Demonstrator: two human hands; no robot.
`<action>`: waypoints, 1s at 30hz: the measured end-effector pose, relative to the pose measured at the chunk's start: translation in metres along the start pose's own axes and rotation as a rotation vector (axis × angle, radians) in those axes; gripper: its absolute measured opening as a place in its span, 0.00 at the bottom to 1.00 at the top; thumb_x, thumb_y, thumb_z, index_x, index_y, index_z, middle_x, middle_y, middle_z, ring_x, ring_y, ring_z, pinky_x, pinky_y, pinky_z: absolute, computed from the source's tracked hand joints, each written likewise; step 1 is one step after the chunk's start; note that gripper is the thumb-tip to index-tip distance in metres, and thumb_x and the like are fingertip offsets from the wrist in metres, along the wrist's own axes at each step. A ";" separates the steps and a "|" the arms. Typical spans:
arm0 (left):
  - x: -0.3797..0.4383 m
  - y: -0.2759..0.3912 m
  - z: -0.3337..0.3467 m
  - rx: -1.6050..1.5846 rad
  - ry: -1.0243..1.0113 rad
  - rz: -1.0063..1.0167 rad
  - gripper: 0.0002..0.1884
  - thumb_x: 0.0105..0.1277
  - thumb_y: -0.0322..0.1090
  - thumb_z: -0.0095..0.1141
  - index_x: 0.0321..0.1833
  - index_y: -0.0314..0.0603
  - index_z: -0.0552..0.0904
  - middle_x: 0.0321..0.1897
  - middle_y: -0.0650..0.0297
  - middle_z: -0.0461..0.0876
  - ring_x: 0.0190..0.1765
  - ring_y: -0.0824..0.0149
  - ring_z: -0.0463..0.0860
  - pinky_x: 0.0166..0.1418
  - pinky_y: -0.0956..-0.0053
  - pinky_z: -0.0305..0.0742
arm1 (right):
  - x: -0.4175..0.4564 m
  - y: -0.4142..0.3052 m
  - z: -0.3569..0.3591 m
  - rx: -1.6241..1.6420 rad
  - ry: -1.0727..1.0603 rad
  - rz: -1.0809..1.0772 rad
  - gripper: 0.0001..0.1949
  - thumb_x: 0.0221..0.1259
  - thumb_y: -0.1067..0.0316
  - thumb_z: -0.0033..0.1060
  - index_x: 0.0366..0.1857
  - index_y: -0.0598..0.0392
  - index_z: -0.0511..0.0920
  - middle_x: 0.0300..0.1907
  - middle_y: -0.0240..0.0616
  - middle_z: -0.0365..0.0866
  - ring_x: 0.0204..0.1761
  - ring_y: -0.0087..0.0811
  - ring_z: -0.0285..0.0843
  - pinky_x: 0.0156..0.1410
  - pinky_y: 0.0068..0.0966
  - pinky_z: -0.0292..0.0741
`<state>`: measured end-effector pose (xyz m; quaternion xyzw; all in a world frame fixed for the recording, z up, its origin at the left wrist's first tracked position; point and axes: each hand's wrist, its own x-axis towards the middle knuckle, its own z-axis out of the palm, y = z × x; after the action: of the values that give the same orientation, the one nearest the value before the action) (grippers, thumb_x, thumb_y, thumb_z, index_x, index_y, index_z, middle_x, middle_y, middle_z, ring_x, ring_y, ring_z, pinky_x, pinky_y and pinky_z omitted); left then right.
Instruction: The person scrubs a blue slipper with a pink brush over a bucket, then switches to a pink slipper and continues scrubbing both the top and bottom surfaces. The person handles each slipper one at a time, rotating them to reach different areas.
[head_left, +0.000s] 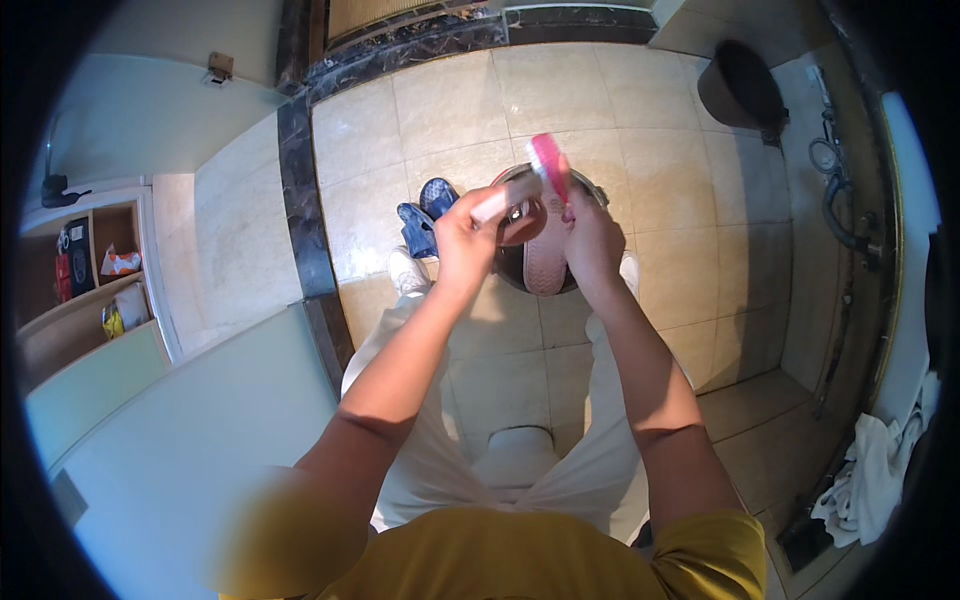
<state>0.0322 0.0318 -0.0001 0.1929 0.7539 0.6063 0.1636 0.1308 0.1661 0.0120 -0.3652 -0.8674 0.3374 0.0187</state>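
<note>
My right hand (595, 236) grips a pink-handled brush (550, 159) with pale bristles. It is raised above a round dark basin (512, 262) that stands on the floor between my feet. A pale pink shoe or slipper sole (545, 266), patterned on its face, lies lengthwise over the basin, beside my right hand. My left hand (465, 241) holds a pale flat piece (504, 201), blurred; I cannot tell what it is. Both hands hide much of the basin and its contents.
Blue slippers (427, 214) sit left of the basin on the tiled floor (559, 97). A dark bucket (741, 84) stands at the far right, near a wall hose (836, 206). White cloth (862, 480) hangs at lower right. Left are shelves (56, 319) and a dark stone sill (304, 202).
</note>
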 end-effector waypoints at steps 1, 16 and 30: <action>0.001 0.004 0.002 -0.018 -0.024 0.113 0.13 0.63 0.17 0.61 0.50 0.33 0.84 0.37 0.67 0.86 0.39 0.75 0.82 0.47 0.77 0.78 | 0.000 0.006 0.006 -0.019 -0.034 -0.003 0.39 0.63 0.75 0.51 0.77 0.22 0.57 0.41 0.43 0.87 0.39 0.50 0.86 0.43 0.44 0.81; 0.015 -0.006 -0.016 -0.050 -0.133 -0.269 0.14 0.65 0.18 0.58 0.52 0.34 0.86 0.40 0.61 0.89 0.41 0.73 0.85 0.46 0.75 0.79 | -0.031 -0.030 0.022 -0.189 0.054 -0.309 0.40 0.60 0.78 0.51 0.77 0.26 0.60 0.46 0.43 0.84 0.34 0.47 0.86 0.37 0.41 0.81; 0.011 0.020 -0.012 -0.261 -0.088 -0.037 0.18 0.66 0.19 0.60 0.59 0.37 0.84 0.50 0.62 0.86 0.54 0.72 0.82 0.61 0.77 0.75 | 0.006 -0.009 -0.004 0.136 -0.107 0.049 0.44 0.59 0.81 0.53 0.78 0.21 0.55 0.47 0.44 0.85 0.43 0.45 0.87 0.46 0.38 0.81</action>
<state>0.0188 0.0309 0.0217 0.1826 0.6640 0.6871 0.2315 0.1220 0.1677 0.0198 -0.3658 -0.8331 0.4148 -0.0112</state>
